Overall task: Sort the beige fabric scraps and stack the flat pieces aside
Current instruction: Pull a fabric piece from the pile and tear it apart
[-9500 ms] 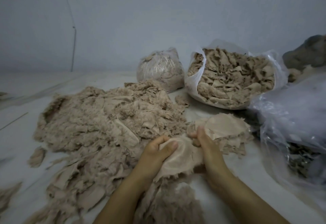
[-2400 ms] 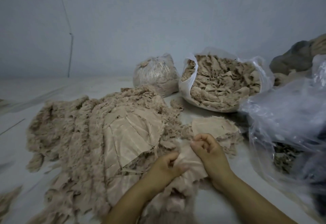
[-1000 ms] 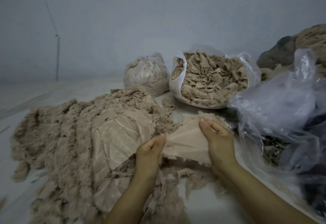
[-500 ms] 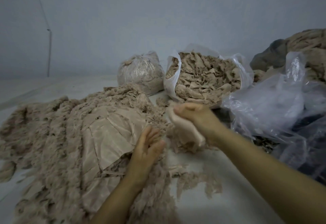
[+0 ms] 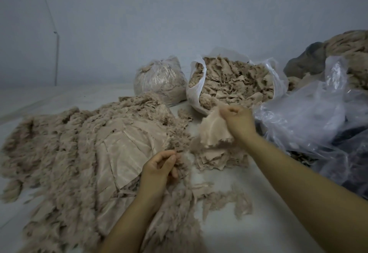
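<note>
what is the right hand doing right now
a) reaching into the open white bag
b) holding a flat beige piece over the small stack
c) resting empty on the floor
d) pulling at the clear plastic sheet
b: the right hand grips a flat beige piece that hangs just above the small stack of flat pieces, short of the open white bag.

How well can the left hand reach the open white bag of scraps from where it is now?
Probably not easily. The left hand grips scraps low at the loose pile, while the right hand and its flat piece sit between it and the open white bag.
</note>
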`<action>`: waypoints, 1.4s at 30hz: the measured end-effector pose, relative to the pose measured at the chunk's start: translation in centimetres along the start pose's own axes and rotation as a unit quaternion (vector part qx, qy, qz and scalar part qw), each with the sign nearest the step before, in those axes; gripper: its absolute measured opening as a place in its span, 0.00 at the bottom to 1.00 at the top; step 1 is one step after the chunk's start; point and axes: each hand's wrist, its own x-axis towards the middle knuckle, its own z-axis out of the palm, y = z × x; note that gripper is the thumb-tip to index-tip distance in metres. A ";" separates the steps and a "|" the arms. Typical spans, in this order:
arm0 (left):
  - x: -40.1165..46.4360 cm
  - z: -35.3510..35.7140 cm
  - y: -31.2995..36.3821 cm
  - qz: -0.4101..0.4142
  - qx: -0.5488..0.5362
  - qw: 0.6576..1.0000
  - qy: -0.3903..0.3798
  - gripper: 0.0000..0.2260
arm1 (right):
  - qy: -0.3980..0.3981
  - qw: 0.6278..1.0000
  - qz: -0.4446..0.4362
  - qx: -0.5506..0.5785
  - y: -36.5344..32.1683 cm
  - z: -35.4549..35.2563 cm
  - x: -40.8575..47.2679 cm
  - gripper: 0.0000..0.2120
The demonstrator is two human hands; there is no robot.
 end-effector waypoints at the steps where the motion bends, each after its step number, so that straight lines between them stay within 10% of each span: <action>1: -0.1 -0.1 0.2 -0.001 0.015 1.000 -0.011 0.05 | -0.006 0.990 -0.008 -0.141 0.6 -0.7 0.6 0.15; 3: -0.2 -0.5 0.8 0.004 0.062 0.997 -0.039 0.05 | 0.033 0.937 -0.052 -0.344 1.6 -1.4 -0.2 0.24; 5: -0.5 -1.3 1.9 -0.001 0.094 0.991 -0.094 0.05 | 0.053 0.941 -0.152 -0.299 2.6 -0.8 -3.3 0.17; 7: -0.9 -2.4 3.1 -0.013 0.177 0.967 -0.183 0.05 | -0.089 0.941 -0.253 -0.207 4.0 -0.2 -7.9 0.07; 12: -2.1 -5.2 3.3 0.024 0.556 0.754 -0.349 0.09 | -0.397 0.860 -0.138 -0.288 5.0 -2.0 -13.0 0.16; 15: -2.3 -6.0 3.4 0.071 0.457 0.837 -0.292 0.11 | -0.374 0.851 -0.119 -0.348 2.8 -2.9 -12.1 0.32; 18: -2.2 -4.4 3.8 0.083 0.310 0.906 -0.275 0.09 | -0.328 0.924 -0.129 -0.149 1.2 -0.8 -12.9 0.26; 21: -1.8 -2.4 3.2 0.121 0.304 0.915 -0.237 0.11 | -0.374 0.925 -0.037 0.050 1.2 2.0 -13.3 0.06; 28: 0.1 -4.7 2.5 0.082 0.331 0.929 -0.144 0.19 | -0.344 0.905 0.054 0.243 4.6 1.0 -11.5 0.13; 34: 1.5 -2.9 2.8 0.111 0.299 0.944 -0.090 0.17 | -0.563 0.822 0.001 0.084 4.4 -0.3 -11.5 0.07; 39: 0.3 -0.7 1.1 0.174 0.345 0.904 -0.184 0.16 | -0.375 0.919 0.005 0.122 3.3 0.4 -11.6 0.20; 42: 0.4 -0.1 0.6 0.185 0.338 0.916 -0.113 0.15 | -0.428 0.900 -0.030 0.078 3.7 1.4 -12.7 0.05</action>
